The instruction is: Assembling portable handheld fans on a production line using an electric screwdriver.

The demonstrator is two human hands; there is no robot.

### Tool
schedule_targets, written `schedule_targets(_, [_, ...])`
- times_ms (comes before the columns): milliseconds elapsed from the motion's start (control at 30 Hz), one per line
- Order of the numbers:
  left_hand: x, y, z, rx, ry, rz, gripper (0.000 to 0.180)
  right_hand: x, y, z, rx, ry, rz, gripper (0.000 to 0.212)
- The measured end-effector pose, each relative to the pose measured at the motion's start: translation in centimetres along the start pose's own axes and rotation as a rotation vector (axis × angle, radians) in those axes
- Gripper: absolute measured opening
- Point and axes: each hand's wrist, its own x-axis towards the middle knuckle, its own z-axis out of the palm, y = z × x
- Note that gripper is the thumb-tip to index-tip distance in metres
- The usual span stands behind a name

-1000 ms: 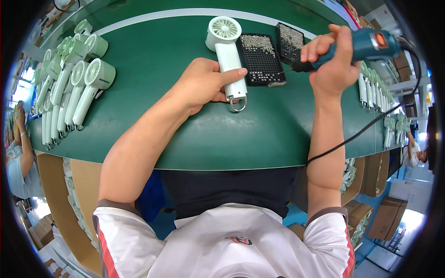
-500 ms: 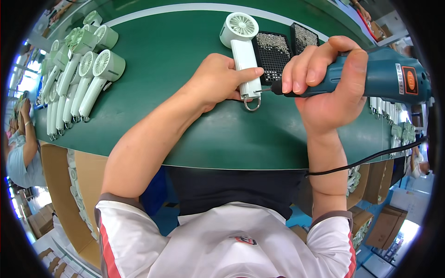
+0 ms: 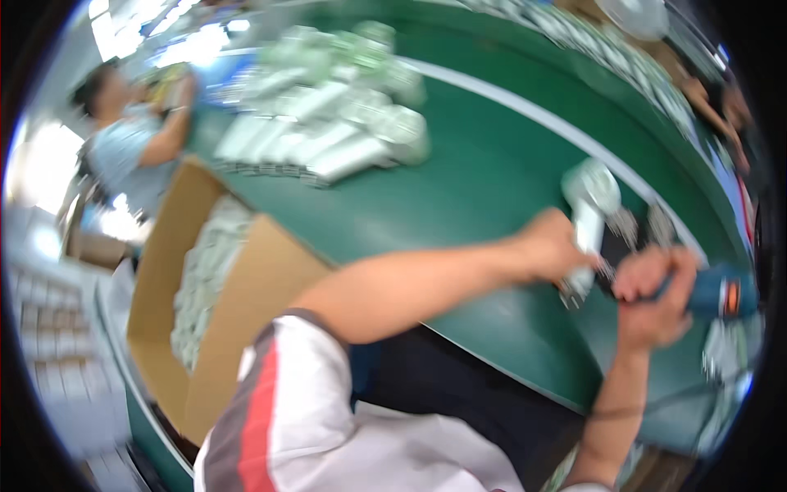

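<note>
Blurred by motion, a pale green-white handheld fan [image 3: 592, 190] lies on the green tabletop with its round head away from me. My left hand [image 3: 548, 248] is closed on its handle. My right hand [image 3: 656, 293] grips a teal electric screwdriver [image 3: 715, 293], whose tip points left at the lower end of the handle. Whether bit and handle touch is too smeared to tell. Just beyond my right hand are two small dark trays of screws, a nearer tray [image 3: 620, 231] and a farther tray [image 3: 661, 223].
Several similar fans [image 3: 352, 123] lie piled at the table's far left. Beside the table's left edge stands an open cardboard box [image 3: 246, 299] filled with pale parts. A co-worker [image 3: 131, 143] in light blue is beyond it. A dark cable hangs near my right forearm.
The whole view has swung left and tilted, bringing the box and co-worker further in. Both hands keep their holds on the fan and the screwdriver.
</note>
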Motion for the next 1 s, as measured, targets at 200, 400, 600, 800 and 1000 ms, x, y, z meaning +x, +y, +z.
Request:
schedule_targets(200, [-1.1,0.2,1.1,-0.302,-0.055,-0.081,0.032,-1.0,1.3,0.3,-0.201,-0.112,-0.299,0.017])
schedule_targets(400, [-1.4,1.0,0.4,-0.180,-0.017,-0.122,0.038,-0.2,1.7,0.8,-0.207,-0.155,-0.314,0.018])
schedule_targets(600, [-0.4,0.9,0.7,-0.204,-0.042,-0.126,0.035,0.1,1.5,0.4,-0.220,-0.198,-0.310,0.016])
schedule_targets(800, [-0.3,0.5,0.7,-0.165,-0.035,-0.106,0.038,0.0,1.5,0.5,-0.207,-0.211,-0.314,0.015])
schedule_targets(1000, [-0.5,0.6,1.1,-0.298,-0.039,-0.101,0.031,0.0,1.8,-0.4,-0.184,-0.219,-0.322,0.015])
